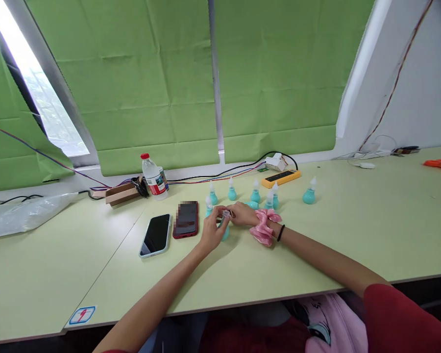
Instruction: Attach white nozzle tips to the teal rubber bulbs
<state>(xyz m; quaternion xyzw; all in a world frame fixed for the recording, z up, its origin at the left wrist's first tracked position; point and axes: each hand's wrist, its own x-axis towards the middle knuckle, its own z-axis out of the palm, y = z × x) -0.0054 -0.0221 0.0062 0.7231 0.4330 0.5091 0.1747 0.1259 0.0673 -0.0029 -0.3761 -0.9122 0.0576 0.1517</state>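
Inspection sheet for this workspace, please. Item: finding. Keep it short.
Surface: pale green table, marked sticker at front edge.
Work items: several teal bulbs upright with clear tips; one teal bulb on its side.
Clutter: white-edged phone, red-edged phone, bottle, open carton.
Hands: left hand holds a bulb near its top; right hand close by, grip unclear.
Cables: black cable along back.
Surroundings: green blinds, window partly uncovered.

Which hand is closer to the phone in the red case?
Left: the left hand is close beside the red-cased phone, on its right; the right hand is farther right.
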